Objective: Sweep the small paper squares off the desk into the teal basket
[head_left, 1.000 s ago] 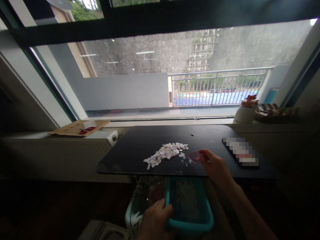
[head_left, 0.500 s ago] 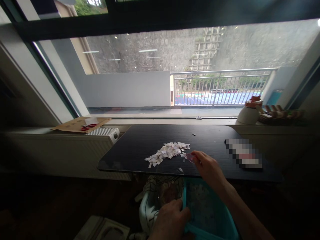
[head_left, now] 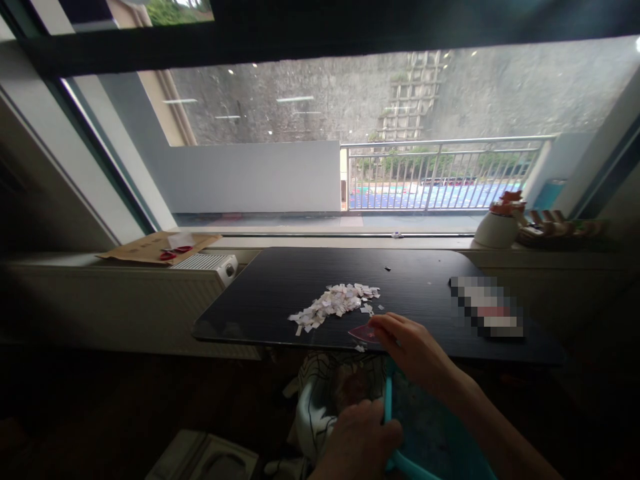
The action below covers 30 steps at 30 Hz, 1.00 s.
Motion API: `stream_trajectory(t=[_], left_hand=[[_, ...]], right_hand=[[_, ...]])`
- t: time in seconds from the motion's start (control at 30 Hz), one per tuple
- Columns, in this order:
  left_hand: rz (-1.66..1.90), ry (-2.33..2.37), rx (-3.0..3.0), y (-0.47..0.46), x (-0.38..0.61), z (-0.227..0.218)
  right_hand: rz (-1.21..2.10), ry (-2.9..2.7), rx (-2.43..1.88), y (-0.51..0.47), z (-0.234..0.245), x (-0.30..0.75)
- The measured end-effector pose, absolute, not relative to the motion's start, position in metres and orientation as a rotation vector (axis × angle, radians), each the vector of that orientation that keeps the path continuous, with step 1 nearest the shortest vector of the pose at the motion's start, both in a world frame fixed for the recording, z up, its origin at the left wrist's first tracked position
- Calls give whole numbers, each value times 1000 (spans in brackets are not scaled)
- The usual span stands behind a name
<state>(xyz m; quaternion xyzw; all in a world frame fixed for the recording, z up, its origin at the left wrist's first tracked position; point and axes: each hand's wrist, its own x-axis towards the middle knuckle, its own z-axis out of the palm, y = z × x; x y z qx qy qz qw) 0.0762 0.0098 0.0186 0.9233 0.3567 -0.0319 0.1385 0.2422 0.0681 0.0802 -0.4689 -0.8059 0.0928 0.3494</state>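
Right now your right hand (head_left: pixel 415 350) is pinched shut on a thin pink card (head_left: pixel 363 332). It holds the card low against the near edge of the black tabletop (head_left: pixel 280 280), with the card's free end pointing left, away from your palm. The heap of white paper scraps (head_left: pixel 335 303) lies just beyond that free end, up and to the left of your grip, near the card but apart from it. Its long axis slants from near-left to far-right. One loose scrap (head_left: pixel 359 348) sits just under the card at the table's lip. Your left hand (head_left: pixel 357 437) is lower and closer to you, below the table edge. Its fingers are clamped on the rim of the teal bin (head_left: pixel 388 400), which sits directly beneath your right wrist. Of the two hands, the right is far nearer the heap, and the left is well apart from it.
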Motion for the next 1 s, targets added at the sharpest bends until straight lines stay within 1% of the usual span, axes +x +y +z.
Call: stream_trajectory(t=[0.13,0.3,0.47,0.53,0.7,0.87,1.0], left_hand=[[-89,1035,2673,9,77,18],[-101,1066,2669,9,76,17],[-102,1080,2644,10,72,17],[-102,1090,2633,11,69,17],[-68,1126,2640,11,65,15],[-82,1136,2657,9,65,13],[-116,1123,2672,10,65,12]], right_hand=[[183,-2063,-1277,64,83,243],[287,-2156,-1194,57,87,243],[43,-2037,-1439,80,86,258],[9,-2058,-1475,89,84,262],[83,-2116,-1434,93,88,264],[32,-2118,-1508,92,94,260],[89,-2177,-1422,98,95,257]])
